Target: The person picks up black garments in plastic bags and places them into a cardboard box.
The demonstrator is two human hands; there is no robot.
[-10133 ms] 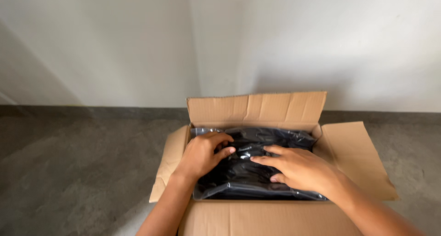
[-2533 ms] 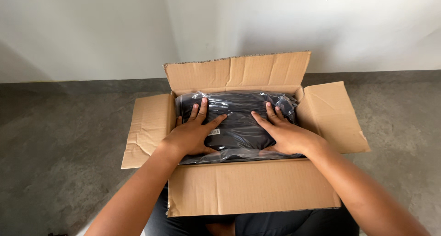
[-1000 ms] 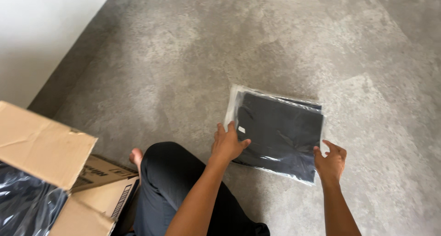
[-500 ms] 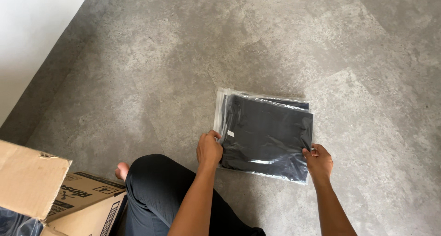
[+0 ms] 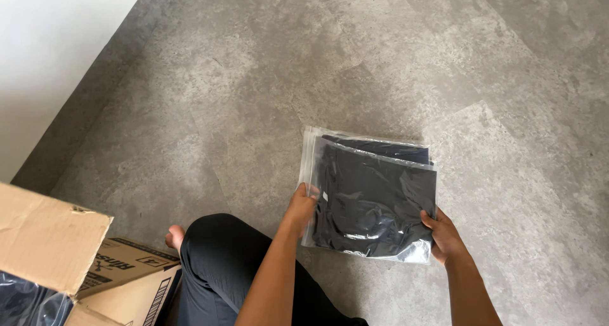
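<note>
Grey concrete floor [image 5: 254, 110] fills the frame, bare around the middle. Lower left, an open cardboard box [image 5: 57, 243]. Centre right, left hand [image 5: 302, 205] and right hand [image 5: 444, 237] pinch fingers closed on a clear bag of dark clothes [image 5: 374, 199].

Cardboard box [image 5: 54, 243] cut off lower left; lower packet [image 5: 380, 147] mostly hidden, perhaps identical.

head view | looks steeply down | near hands | grey floor [image 5: 190, 78] fills frame

Soft even daylight, sharp focus, slight glare on plastic.
</note>
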